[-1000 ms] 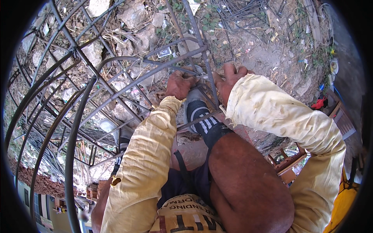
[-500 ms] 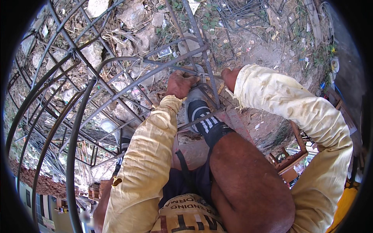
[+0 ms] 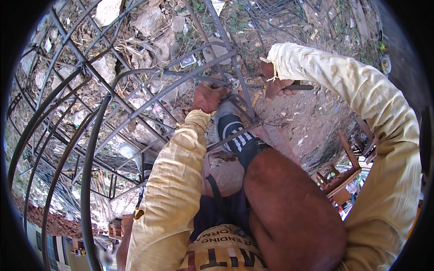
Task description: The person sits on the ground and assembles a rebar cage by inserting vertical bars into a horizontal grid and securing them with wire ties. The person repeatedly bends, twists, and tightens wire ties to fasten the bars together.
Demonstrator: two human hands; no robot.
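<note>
My left hand (image 3: 209,97) is closed around a thin steel rebar (image 3: 195,77) at a corner of the rebar cage (image 3: 156,97), just above my shoe. Its fingertips are partly hidden at the joint. To the right of that corner, my right hand (image 3: 276,85) is closed on a tool with a dark bar-like handle (image 3: 302,86). The tool's front end points toward the joint, but its kind is unclear. An upright bar (image 3: 244,86) of the cage stands between the two hands. My foot in a dark striped sock (image 3: 233,131) is set inside the cage's corner.
Long curved bars (image 3: 90,167) of the cage rise close on the left. Rocks (image 3: 106,67) and dry grass lie beyond it. More bent rebar (image 3: 280,16) lies at the far side. A wooden chair-like piece (image 3: 341,176) stands to the right, past my knee.
My right hand has moved away from the cage corner, up and to the right, and the tool's handle now shows. My left hand has stayed at the joint.
</note>
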